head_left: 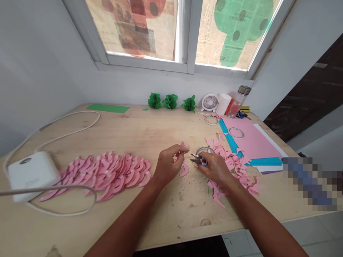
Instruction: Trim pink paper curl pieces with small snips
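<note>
My left hand (170, 160) is closed, its thumb and fingers pinching a curved pink paper piece (184, 170) that shows above and below the fingertips. Wrapped in my right hand (214, 167) is a pair of small snips (197, 159), blades parted and pointing at the left hand, a little apart from the paper. Behind the right hand a ring-shaped roll of tape (198, 150) is partly covered. Jagged pink paper scraps (227, 153) surround the right wrist. To the left of my hands lies a heap of pink paper arcs (115, 173).
White power box (33, 173) and looping cable at left. Green paper strip (108, 108) and green paper ornaments (170, 101) at the back. Small fan (210, 102), white roll (224, 103), glass bottle (235, 101) at back right. Pink sheets (254, 137) lie right, tape rolls (236, 133) nearby.
</note>
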`<state>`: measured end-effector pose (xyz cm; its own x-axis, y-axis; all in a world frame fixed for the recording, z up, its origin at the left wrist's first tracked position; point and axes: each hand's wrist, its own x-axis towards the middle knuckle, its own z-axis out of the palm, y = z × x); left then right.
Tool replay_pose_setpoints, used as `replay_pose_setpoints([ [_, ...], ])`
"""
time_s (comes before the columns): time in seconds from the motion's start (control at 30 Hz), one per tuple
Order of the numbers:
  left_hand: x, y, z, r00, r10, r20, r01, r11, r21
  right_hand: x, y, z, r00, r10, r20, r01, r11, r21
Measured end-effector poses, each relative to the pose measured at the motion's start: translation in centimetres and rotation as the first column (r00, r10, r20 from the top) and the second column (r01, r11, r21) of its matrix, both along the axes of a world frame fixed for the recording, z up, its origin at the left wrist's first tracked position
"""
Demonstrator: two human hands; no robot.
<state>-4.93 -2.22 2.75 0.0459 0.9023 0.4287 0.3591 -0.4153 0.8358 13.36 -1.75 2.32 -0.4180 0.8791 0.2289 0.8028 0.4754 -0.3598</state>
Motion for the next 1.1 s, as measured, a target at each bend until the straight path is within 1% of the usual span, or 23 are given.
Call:
replay_pose_setpoints([
  [0.17, 0.02, -0.09, 0.37, 0.987, -0.028, -0.158, 0.033, 0.999, 0.025, 0.05, -0.08, -0.13, 0.999, -0.003, 0.032, 0.003, 1.000, 0.010],
  [0.23, -0.01, -0.05, 0.43, 0.979, -0.045, -0.197, 0.050, 0.998, 0.024, 0.09, -0.10, -0.17, 0.998, 0.001, 0.055, -0.002, 1.000, 0.017],
  [0.37, -0.03, 0.00, 0.36, 0.972, -0.077, -0.221, 0.080, 0.997, 0.006, 0.12, -0.12, -0.15, 0.995, 0.007, 0.103, -0.010, 1.000, 0.026],
  [0.6, 0.05, 0.04, 0.21, 0.967, -0.090, -0.238, 0.088, 0.996, -0.016, -0.03, -0.24, 0.03, 0.985, 0.007, 0.170, -0.014, 0.999, 0.044],
  [0.83, 0.06, 0.21, 0.06, 0.958, -0.086, -0.275, 0.082, 0.996, -0.023, 0.00, -0.18, -0.29, 0.981, 0.022, 0.195, -0.029, 0.999, 0.032],
  [1.1, 0.21, 0.03, 0.34, 0.946, -0.057, -0.320, 0.055, 0.998, -0.016, -0.06, -0.30, -0.24, 0.971, 0.016, 0.239, -0.026, 0.999, 0.037],
])
